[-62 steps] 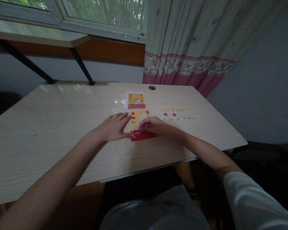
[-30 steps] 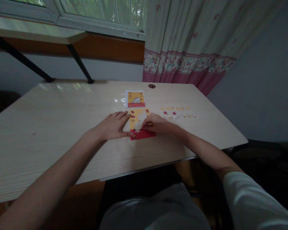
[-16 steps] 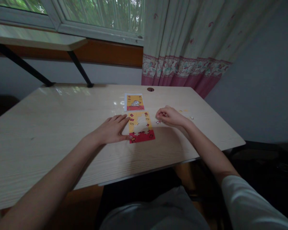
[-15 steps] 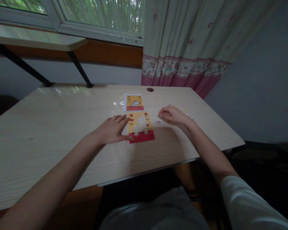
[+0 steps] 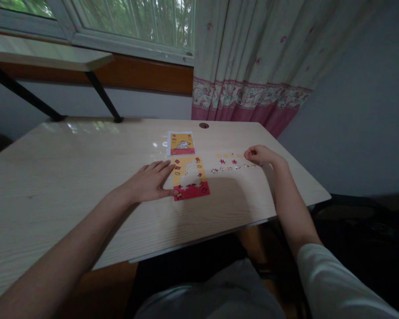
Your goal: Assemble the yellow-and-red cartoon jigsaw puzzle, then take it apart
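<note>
Puzzle (image 5: pixel 192 191) touches left hand (image 5: pixel 152 181); cartoon-printed card (image 5: pixel 181 143) beyond.

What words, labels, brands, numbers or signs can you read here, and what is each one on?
There are none I can read.
Puzzle: only small drawings show; any lettering in them is too small to make out.
Card: a picture of a white animal; its little marks are too small to read.
Pieces: too small to tell whether any print is on them.
Curtain: a floral pattern, no readable text.
</note>
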`<state>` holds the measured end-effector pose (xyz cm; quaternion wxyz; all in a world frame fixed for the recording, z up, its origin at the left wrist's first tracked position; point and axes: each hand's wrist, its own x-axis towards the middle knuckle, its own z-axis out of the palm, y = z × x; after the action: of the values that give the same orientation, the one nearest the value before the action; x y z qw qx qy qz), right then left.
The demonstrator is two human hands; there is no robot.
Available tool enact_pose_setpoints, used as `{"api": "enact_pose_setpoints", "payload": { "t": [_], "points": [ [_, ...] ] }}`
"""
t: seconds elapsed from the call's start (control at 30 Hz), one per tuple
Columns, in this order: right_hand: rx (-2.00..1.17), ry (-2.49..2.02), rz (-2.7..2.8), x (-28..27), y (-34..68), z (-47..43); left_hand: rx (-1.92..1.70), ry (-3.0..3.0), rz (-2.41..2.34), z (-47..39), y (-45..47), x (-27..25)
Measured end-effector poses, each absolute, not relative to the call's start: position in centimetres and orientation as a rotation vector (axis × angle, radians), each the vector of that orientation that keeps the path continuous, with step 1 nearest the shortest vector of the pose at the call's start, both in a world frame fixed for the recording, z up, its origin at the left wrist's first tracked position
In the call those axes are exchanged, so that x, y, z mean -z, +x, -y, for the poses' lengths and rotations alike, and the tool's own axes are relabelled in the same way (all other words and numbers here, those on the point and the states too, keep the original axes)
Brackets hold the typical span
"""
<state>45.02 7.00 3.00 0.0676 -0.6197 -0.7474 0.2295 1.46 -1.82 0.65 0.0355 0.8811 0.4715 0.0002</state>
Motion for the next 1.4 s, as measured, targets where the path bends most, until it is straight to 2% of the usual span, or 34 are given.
{"api": "enact_pose_setpoints", "payload": {
  "t": [0.17, 0.47, 0.83, 1.13, 1.4],
  "points": [
    [-0.703, -1.843, 2.243, -2.8, 45.3, -7.2, -0.125, 2.726, -1.377, 1.8, 1.3, -1.0],
    [-0.749, -1.845, 2.207, -2.8, 45.4, -7.2, -0.384, 2.764, -0.873, 3.4, 3.2, -2.5],
    [-0.686, -1.871, 2.202, -3.0, 45.3, -7.1, -0.360, 2.841, -0.858, 3.6, 3.9, -2.6],
    [-0.769, -1.888, 2.155, -2.9, 45.2, -7.0, -0.374, 2.827, -0.839, 3.6, 3.9, -2.2],
    [-0.669, -1.842, 2.305, -3.5, 42.5, -6.2, -0.426, 2.822, -0.941, 3.0, 3.1, -2.3]
  ]
}}
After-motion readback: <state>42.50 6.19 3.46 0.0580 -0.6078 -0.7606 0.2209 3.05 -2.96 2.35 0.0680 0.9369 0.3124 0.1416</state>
